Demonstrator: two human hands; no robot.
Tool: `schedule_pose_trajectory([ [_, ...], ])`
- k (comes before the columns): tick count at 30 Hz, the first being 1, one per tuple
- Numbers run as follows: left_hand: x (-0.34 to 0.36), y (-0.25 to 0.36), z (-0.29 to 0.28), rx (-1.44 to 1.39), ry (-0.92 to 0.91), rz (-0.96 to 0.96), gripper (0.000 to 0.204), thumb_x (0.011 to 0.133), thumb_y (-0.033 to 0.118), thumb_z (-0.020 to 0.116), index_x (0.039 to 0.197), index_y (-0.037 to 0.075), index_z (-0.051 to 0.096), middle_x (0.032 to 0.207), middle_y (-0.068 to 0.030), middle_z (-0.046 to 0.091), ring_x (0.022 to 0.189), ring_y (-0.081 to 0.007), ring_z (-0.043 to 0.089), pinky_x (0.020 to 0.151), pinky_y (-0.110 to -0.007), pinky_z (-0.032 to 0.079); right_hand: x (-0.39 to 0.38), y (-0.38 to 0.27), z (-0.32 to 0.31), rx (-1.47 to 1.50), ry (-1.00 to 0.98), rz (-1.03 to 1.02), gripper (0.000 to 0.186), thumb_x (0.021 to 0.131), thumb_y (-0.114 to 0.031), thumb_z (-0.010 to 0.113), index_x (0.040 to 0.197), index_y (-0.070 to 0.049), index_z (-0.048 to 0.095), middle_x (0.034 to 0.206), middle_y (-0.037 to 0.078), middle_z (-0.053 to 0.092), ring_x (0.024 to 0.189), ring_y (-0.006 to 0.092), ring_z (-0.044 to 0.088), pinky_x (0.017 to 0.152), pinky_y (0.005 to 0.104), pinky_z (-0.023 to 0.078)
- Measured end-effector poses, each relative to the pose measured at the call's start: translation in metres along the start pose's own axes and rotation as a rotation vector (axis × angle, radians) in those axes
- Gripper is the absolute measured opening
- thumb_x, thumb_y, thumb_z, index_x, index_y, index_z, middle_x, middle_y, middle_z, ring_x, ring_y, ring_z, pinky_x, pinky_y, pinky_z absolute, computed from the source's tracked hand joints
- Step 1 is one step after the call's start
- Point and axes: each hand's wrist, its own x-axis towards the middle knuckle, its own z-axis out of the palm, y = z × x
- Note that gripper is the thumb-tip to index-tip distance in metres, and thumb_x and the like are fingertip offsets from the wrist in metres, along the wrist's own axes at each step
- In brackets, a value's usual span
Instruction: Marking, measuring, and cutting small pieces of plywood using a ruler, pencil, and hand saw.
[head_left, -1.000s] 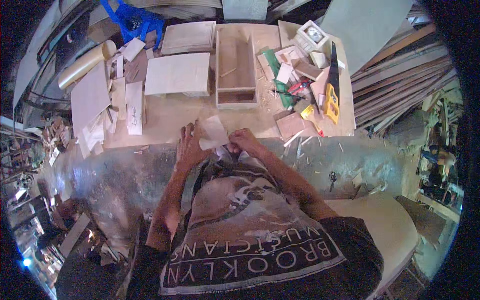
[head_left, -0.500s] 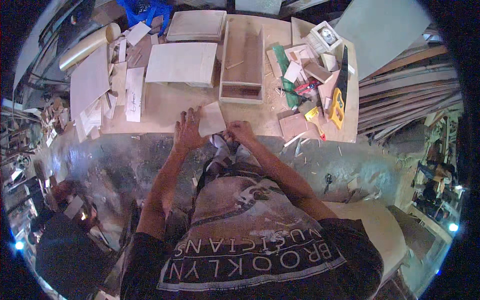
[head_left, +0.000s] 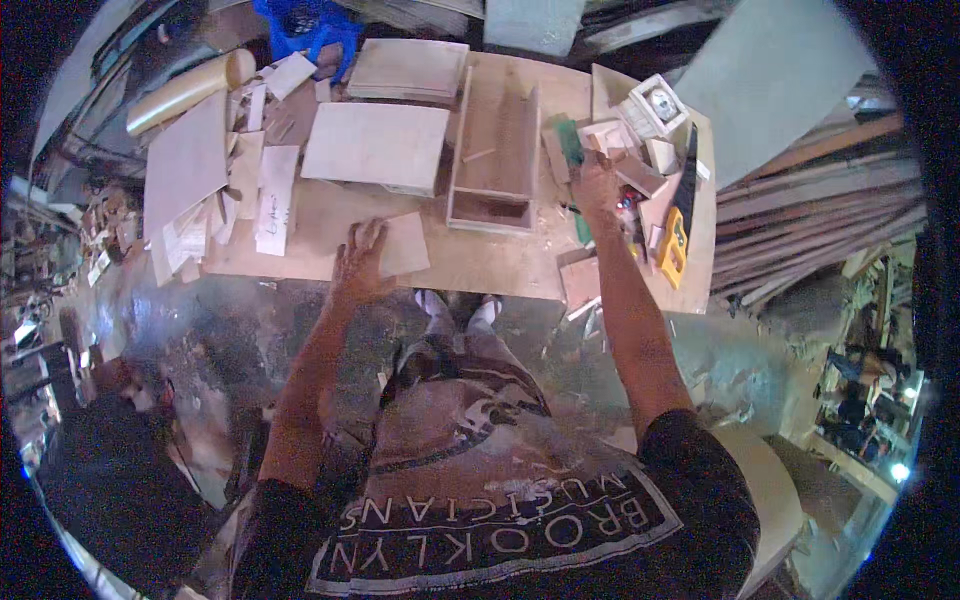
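A small pale wooden panel (head_left: 406, 246) lies flat near the table's front edge. My left hand (head_left: 360, 264) rests at its left side with fingers spread, the fingertips at the panel's edge. My right arm stretches forward to the pile on the right, where my right hand (head_left: 598, 188) is over wood offcuts beside a green strip (head_left: 570, 142). Its fingers are blurred, so whether it grips anything is unclear. Partly covered by that hand and forearm, a red tool (head_left: 627, 201) lies among the scraps. A handsaw with a yellow handle (head_left: 674, 250) lies right of the pile.
An open wooden box (head_left: 495, 150) with a divider stands mid-table. Left of it are two pale wooden pieces (head_left: 375, 145) (head_left: 408, 68). Offcuts, boards and a cardboard tube (head_left: 190, 92) crowd the left side. A square white box (head_left: 657, 103) stands at back right; stacked strips lie beyond.
My right hand has left the panel's near corner and reached forward and right to the pile. My left hand and the panel have shifted slightly left.
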Motion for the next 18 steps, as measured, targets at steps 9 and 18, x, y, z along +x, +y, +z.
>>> schedule_pose_trajectory([
  [9,0.007,0.000,0.005,-0.092,0.001,0.011,0.094,0.060,0.030,0.079,0.142,0.009,0.037,0.148,-0.0074,0.033,0.133,-0.0395,0.033,0.094,-0.055,0.048,0.026,-0.025,0.013,-0.235,-0.196,0.098,0.055,0.079,-0.039,0.064,0.122,-0.005,0.054,0.121,0.011,0.055,0.117,0.0293,0.049,0.093,0.0528,0.041],
  [18,-0.004,-0.002,-0.001,-0.057,-0.027,0.053,0.098,0.060,0.036,0.079,0.143,0.009,0.035,0.141,-0.0178,0.036,0.132,-0.0401,0.033,0.093,-0.053,0.047,0.014,-0.049,-0.003,-0.271,-0.155,0.062,0.036,0.084,-0.037,0.063,0.105,-0.008,0.066,0.106,0.015,0.065,0.104,0.0317,0.063,0.101,0.0608,0.034],
])
